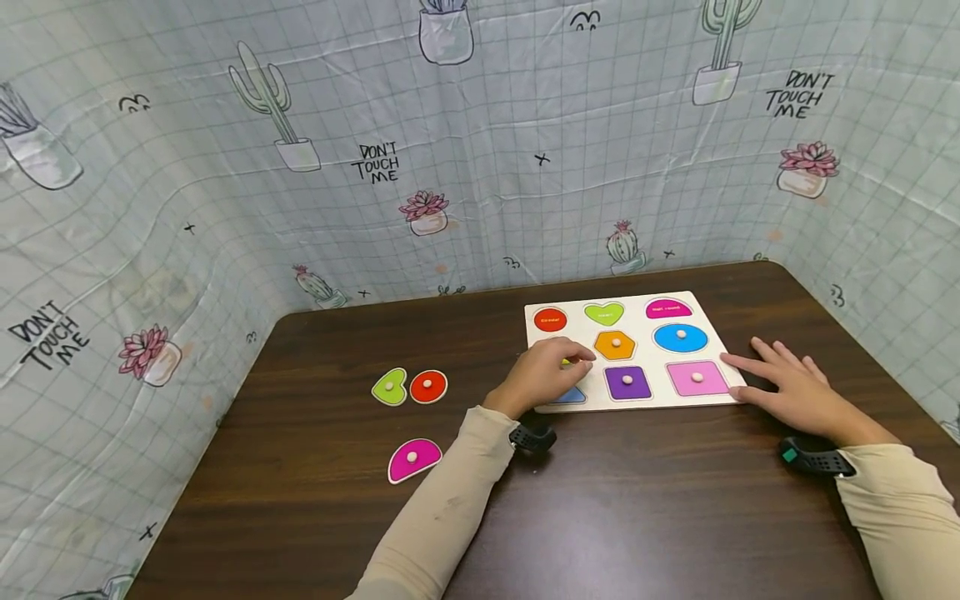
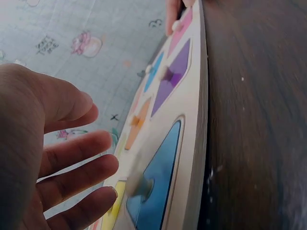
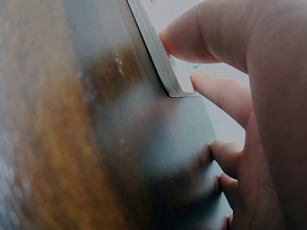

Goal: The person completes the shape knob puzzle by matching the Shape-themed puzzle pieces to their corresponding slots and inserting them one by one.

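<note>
The left grip hovers over the left side of the puzzle board, its fingers loosely bent around nothing, near the blue triangle. The right grip is spread, touching the board's right edge. Left on the tabletop lie the green heart, red circle and magenta half-round.

My head view looks fwd/down at table; L-wrist view, v. close, faces R along near edge of puzzle board; R-wrist view, close, its near-R corner. Board's shared.
</note>
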`<action>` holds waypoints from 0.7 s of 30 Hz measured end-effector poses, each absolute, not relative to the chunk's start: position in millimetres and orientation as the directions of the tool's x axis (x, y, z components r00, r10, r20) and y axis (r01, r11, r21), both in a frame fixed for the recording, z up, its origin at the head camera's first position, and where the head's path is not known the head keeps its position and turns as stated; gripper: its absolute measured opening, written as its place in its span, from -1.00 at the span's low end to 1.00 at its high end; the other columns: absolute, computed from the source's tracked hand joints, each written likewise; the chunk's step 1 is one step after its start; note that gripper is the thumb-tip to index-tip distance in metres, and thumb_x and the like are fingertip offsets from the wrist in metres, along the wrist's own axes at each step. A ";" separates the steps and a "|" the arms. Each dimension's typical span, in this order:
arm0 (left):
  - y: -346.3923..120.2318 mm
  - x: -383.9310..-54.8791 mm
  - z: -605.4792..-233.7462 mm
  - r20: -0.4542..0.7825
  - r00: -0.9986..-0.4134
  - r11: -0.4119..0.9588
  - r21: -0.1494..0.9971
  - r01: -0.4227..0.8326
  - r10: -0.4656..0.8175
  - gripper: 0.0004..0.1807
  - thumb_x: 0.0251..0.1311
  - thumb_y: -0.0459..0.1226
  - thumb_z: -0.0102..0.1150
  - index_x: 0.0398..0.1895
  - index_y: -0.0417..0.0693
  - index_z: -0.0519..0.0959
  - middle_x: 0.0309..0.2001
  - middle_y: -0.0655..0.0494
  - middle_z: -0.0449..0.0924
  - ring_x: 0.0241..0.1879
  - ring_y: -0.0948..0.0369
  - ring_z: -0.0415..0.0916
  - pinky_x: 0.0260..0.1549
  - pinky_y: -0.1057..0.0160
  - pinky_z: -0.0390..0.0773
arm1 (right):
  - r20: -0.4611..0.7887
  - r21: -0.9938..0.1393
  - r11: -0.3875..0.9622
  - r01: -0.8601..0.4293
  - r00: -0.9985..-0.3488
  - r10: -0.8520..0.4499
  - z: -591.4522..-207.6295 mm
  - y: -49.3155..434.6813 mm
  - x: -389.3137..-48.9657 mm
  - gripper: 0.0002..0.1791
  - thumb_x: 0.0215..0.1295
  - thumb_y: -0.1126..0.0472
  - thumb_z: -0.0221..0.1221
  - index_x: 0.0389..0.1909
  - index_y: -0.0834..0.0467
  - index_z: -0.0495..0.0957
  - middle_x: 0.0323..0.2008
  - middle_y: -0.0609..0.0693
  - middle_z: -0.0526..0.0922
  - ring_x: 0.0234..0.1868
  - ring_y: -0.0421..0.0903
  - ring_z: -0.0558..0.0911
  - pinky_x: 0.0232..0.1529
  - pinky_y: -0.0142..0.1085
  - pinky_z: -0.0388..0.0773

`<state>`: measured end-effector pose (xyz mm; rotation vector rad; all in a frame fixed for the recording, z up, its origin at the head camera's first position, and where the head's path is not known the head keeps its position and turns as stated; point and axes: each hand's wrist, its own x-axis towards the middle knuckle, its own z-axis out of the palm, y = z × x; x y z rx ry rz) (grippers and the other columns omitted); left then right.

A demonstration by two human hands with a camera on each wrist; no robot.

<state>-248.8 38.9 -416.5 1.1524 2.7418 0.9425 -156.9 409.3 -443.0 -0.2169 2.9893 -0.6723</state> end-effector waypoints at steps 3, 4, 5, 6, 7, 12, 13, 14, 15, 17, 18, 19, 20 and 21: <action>32.2 -249.1 -417.5 0.208 -0.733 0.547 0.542 0.638 0.648 -0.76 0.38 -0.21 0.15 0.00 0.04 0.74 -0.12 0.27 0.70 -0.09 0.34 0.55 0.01 0.46 0.45 | -0.032 -0.435 0.891 -0.127 -0.987 -0.156 -444.2 409.0 -156.7 -0.26 0.44 -0.15 0.11 0.47 0.18 0.27 0.45 0.55 -0.07 0.46 0.55 -0.25 0.27 0.48 -0.46; 29.8 -249.3 -417.5 0.210 -0.734 0.546 0.546 0.636 0.646 -0.76 0.39 -0.20 0.15 0.00 0.04 0.74 -0.12 0.28 0.70 -0.09 0.34 0.55 0.02 0.45 0.45 | -0.031 -0.435 0.892 -0.127 -0.987 -0.156 -444.5 409.1 -156.7 -0.26 0.44 -0.15 0.11 0.48 0.18 0.26 0.45 0.55 -0.07 0.46 0.55 -0.25 0.27 0.48 -0.46; 27.3 -249.6 -417.6 0.212 -0.735 0.543 0.551 0.634 0.644 -0.76 0.39 -0.20 0.16 0.00 0.04 0.74 -0.11 0.28 0.70 -0.08 0.34 0.56 0.03 0.44 0.45 | -0.029 -0.435 0.891 -0.128 -0.987 -0.156 -444.5 409.1 -156.5 -0.26 0.44 -0.15 0.11 0.48 0.18 0.26 0.45 0.55 -0.07 0.46 0.55 -0.25 0.27 0.48 -0.46; 24.8 -249.9 -417.8 0.216 -0.734 0.540 0.552 0.635 0.644 -0.76 0.39 -0.20 0.16 0.00 0.04 0.74 -0.10 0.28 0.70 -0.07 0.34 0.56 0.04 0.43 0.45 | -0.029 -0.437 0.890 -0.127 -0.987 -0.155 -444.3 408.8 -156.4 -0.26 0.44 -0.15 0.11 0.47 0.18 0.27 0.45 0.55 -0.07 0.46 0.54 -0.25 0.27 0.48 -0.45; 22.0 -250.2 -417.8 0.219 -0.734 0.535 0.557 0.635 0.643 -0.76 0.39 -0.20 0.16 0.00 0.03 0.73 -0.08 0.27 0.70 -0.07 0.34 0.56 0.05 0.43 0.46 | -0.029 -0.439 0.889 -0.127 -0.987 -0.155 -444.1 408.9 -156.2 -0.26 0.44 -0.14 0.11 0.48 0.19 0.26 0.45 0.55 -0.07 0.46 0.54 -0.26 0.27 0.49 -0.46; 8.9 -252.0 -420.4 0.253 -0.734 0.520 0.564 0.641 0.630 -0.77 0.39 -0.20 0.17 -0.03 -0.01 0.74 -0.09 0.23 0.71 -0.12 0.36 0.58 -0.01 0.41 0.50 | -0.021 -0.457 0.880 -0.132 -0.987 -0.159 -442.4 406.8 -155.6 -0.27 0.44 -0.13 0.12 0.47 0.20 0.28 0.45 0.56 -0.07 0.47 0.53 -0.26 0.27 0.49 -0.45; 6.8 -252.3 -420.8 0.258 -0.735 0.508 0.580 0.637 0.627 -0.78 0.39 -0.22 0.17 -0.04 -0.04 0.74 -0.11 0.20 0.71 -0.13 0.35 0.58 -0.03 0.40 0.52 | -0.019 -0.456 0.880 -0.133 -0.987 -0.159 -442.3 407.0 -155.4 -0.28 0.44 -0.13 0.12 0.47 0.20 0.28 0.45 0.56 -0.07 0.47 0.53 -0.26 0.27 0.49 -0.45; 4.7 -252.7 -421.1 0.263 -0.735 0.492 0.598 0.633 0.625 -0.78 0.38 -0.23 0.18 -0.05 -0.07 0.74 -0.11 0.17 0.71 -0.13 0.33 0.58 -0.05 0.38 0.54 | -0.018 -0.457 0.879 -0.134 -0.987 -0.159 -442.2 406.8 -155.3 -0.28 0.44 -0.13 0.13 0.46 0.20 0.29 0.45 0.56 -0.06 0.47 0.53 -0.25 0.27 0.49 -0.44; 2.5 -253.3 -421.5 0.268 -0.737 0.479 0.614 0.627 0.621 -0.79 0.38 -0.25 0.18 -0.06 -0.09 0.74 -0.12 0.15 0.71 -0.13 0.32 0.58 -0.06 0.36 0.56 | -0.016 -0.456 0.880 -0.134 -0.987 -0.159 -442.3 406.8 -155.2 -0.28 0.44 -0.13 0.13 0.46 0.20 0.29 0.45 0.56 -0.06 0.47 0.53 -0.25 0.27 0.49 -0.44; -2.1 -254.3 -422.2 0.273 -0.743 0.448 0.655 0.609 0.611 -0.80 0.38 -0.28 0.19 -0.06 -0.13 0.73 -0.11 0.10 0.71 -0.15 0.27 0.57 -0.09 0.34 0.57 | -0.014 -0.454 0.880 -0.135 -0.987 -0.159 -442.7 406.7 -155.2 -0.28 0.44 -0.13 0.13 0.46 0.20 0.30 0.45 0.56 -0.06 0.47 0.53 -0.25 0.27 0.49 -0.44; -4.8 -254.9 -422.5 0.275 -0.747 0.432 0.675 0.599 0.606 -0.80 0.37 -0.30 0.19 -0.05 -0.16 0.73 -0.10 0.09 0.71 -0.14 0.26 0.57 -0.09 0.33 0.57 | -0.013 -0.454 0.881 -0.136 -0.987 -0.158 -442.9 406.7 -155.2 -0.28 0.44 -0.13 0.13 0.46 0.20 0.30 0.45 0.55 -0.05 0.47 0.53 -0.25 0.27 0.49 -0.44; -7.7 -255.2 -422.5 0.273 -0.752 0.422 0.691 0.587 0.599 -0.79 0.38 -0.30 0.20 -0.05 -0.17 0.73 -0.08 0.08 0.71 -0.14 0.25 0.56 -0.10 0.33 0.57 | -0.011 -0.453 0.881 -0.136 -0.987 -0.159 -443.0 406.7 -155.2 -0.28 0.44 -0.13 0.13 0.46 0.20 0.30 0.45 0.55 -0.05 0.47 0.53 -0.24 0.27 0.49 -0.43; -11.0 -255.6 -422.5 0.272 -0.759 0.419 0.701 0.577 0.591 -0.79 0.38 -0.30 0.20 -0.04 -0.16 0.72 -0.07 0.09 0.70 -0.14 0.24 0.55 -0.09 0.33 0.56 | -0.010 -0.454 0.881 -0.137 -0.987 -0.158 -442.8 406.4 -155.2 -0.28 0.44 -0.13 0.13 0.45 0.19 0.30 0.45 0.55 -0.05 0.47 0.53 -0.24 0.27 0.49 -0.43; -14.7 -256.0 -422.6 0.269 -0.768 0.420 0.709 0.566 0.582 -0.79 0.38 -0.29 0.20 -0.04 -0.14 0.72 -0.07 0.10 0.70 -0.15 0.25 0.54 -0.10 0.34 0.55 | -0.009 -0.454 0.880 -0.137 -0.987 -0.158 -442.6 406.5 -155.3 -0.28 0.44 -0.13 0.13 0.45 0.19 0.30 0.45 0.55 -0.05 0.47 0.53 -0.24 0.27 0.48 -0.43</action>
